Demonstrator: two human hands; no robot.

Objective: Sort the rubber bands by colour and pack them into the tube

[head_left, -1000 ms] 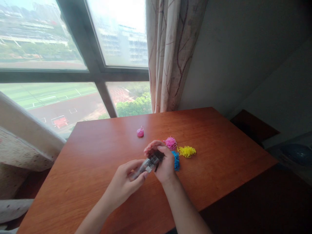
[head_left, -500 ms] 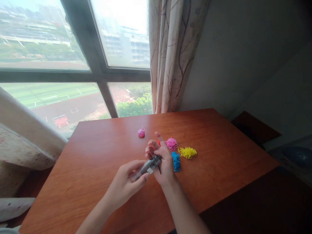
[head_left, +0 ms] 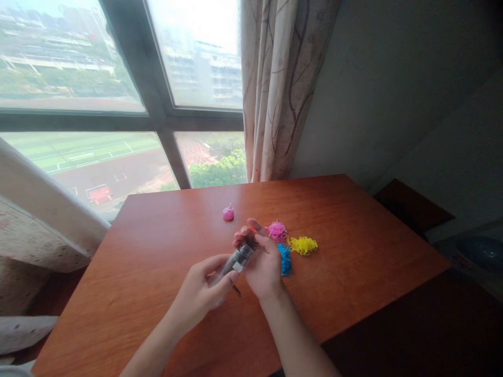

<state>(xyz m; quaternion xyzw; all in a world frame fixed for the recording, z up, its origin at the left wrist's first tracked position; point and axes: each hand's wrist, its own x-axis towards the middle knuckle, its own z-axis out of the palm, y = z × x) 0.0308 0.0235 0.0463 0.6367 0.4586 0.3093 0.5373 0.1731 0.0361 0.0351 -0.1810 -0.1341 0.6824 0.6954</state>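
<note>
Fingers of our left hand (head_left: 199,285) close around the near left end of a clear tube (head_left: 240,257), thumb on its near side. Its long axis slants from near left to far right, with the far end inside the cup of our right hand (head_left: 265,269), whose fingers are half curled; we cannot tell whether they grip. We see the tube above the desk (head_left: 157,246), left of the blue bundle (head_left: 285,260) and nearer than the small pink bundle (head_left: 228,212).

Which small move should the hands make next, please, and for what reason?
Perhaps curl the right hand closer around the mouth of the clear container, held by the left hand: dark strands show there, and one dark piece shows below it.
</note>
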